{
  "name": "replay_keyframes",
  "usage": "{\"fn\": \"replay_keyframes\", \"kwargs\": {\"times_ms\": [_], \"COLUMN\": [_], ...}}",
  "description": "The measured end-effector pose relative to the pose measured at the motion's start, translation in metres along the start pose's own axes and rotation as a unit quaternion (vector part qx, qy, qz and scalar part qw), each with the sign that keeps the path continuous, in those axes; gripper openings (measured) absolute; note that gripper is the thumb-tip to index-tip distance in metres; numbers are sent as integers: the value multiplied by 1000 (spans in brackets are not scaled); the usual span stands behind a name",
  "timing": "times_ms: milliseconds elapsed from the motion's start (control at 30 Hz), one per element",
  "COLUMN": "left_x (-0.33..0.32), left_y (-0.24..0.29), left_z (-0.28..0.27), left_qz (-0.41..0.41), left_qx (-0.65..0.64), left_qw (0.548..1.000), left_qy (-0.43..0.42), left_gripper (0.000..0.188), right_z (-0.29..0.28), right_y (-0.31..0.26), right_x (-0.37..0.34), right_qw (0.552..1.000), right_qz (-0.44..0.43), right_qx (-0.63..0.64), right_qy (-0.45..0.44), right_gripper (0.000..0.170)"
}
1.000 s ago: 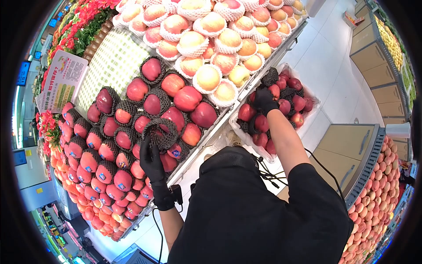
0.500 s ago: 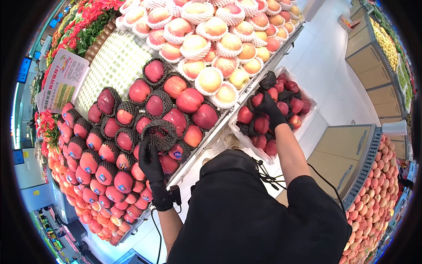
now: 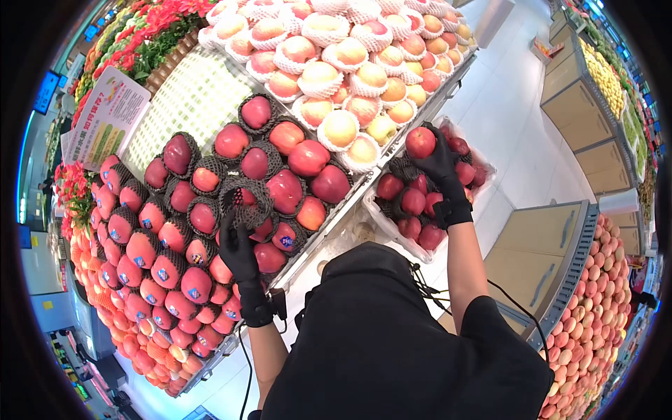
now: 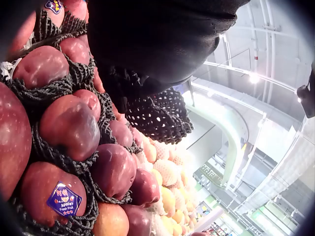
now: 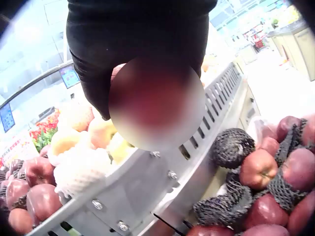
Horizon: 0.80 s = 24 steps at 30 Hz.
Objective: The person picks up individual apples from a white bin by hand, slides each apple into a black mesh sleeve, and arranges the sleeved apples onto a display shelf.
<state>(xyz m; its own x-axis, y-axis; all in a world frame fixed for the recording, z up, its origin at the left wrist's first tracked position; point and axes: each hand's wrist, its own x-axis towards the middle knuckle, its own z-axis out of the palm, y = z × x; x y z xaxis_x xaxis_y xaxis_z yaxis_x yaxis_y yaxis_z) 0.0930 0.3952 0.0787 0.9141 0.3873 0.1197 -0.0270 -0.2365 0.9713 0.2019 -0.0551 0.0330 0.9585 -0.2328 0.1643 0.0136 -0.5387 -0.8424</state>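
The left hand (image 3: 239, 260), in a black glove, holds a round, hollow sleeve of black foam net (image 4: 162, 115). Its fingers grasp this net, although the mesh hides a part of them. The sleeve is just above the sloping display stand, among large, dark red apples (image 3: 308, 157), many of which sit in similar black nets. Some of these apples carry a blue sticker.

The right hand (image 3: 441, 166), also gloved in black, grasps one round, shiny red apple (image 3: 421, 142) with its fingers. This apple is above the crate lined with clear plastic (image 3: 383, 222), at its side near the stand. In the right wrist view, a round blur covers the held fruit. Inside the crate lie more red apples (image 5: 258, 168) and dark nets.

Between the two hands stands the grey metal edge of the stand (image 5: 147, 184), which separates the crate from the fruit display. Near this edge, pale yellow and pink fruits in white foam nets (image 3: 337, 131) are piled high. Farther left there are a green-and-white checked mat (image 3: 189, 91), a printed white card (image 3: 106, 119) and red flowers (image 3: 168, 21). To the right stands a beige cabinet (image 3: 532, 245), beside a heap of pinkish fruits (image 3: 581, 315).
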Motion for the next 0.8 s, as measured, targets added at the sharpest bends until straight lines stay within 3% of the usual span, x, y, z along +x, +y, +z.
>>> {"fn": "replay_keyframes", "kwargs": {"times_ms": [100, 200, 300, 333, 400, 500, 600, 700, 800], "left_x": [2, -3, -4, -4, -8, -9, -15, -20, -22], "left_y": [1, 9, -2, -8, -1, -6, 0, 11, 3], "left_z": [-7, -8, -19, -19, -26, -38, -46, -51, -61], "left_qz": [37, 20, 11, 20, -7, -17, -12, -10, 1], "left_qx": [35, -25, -15, -70, -58, -94, -113, -133, -127], "left_qw": [999, 999, 998, 994, 994, 989, 984, 976, 975], "left_qy": [10, 33, 65, 77, 87, 112, 136, 170, 180], "left_gripper": [34, 36, 33, 33, 32, 32, 32, 32, 25], "right_z": [2, 10, 26, 31, 46, 76, 98, 114, 131], "right_y": [-40, -58, -87, -98, -120, -127, -151, -176, -189], "right_x": [5, 16, 20, 19, 14, 12, 2, -8, -13], "right_qw": [999, 994, 971, 968, 949, 896, 796, 740, 740], "right_qz": [-36, -79, -57, -57, -19, 24, 100, 135, 93], "right_qx": [27, 71, 222, 230, 289, 395, 526, 564, 541], "right_qy": [-5, -14, -68, -83, -124, -201, -283, -341, -389], "right_gripper": [83, 87, 89, 84, 78, 62, 57, 57, 62]}}
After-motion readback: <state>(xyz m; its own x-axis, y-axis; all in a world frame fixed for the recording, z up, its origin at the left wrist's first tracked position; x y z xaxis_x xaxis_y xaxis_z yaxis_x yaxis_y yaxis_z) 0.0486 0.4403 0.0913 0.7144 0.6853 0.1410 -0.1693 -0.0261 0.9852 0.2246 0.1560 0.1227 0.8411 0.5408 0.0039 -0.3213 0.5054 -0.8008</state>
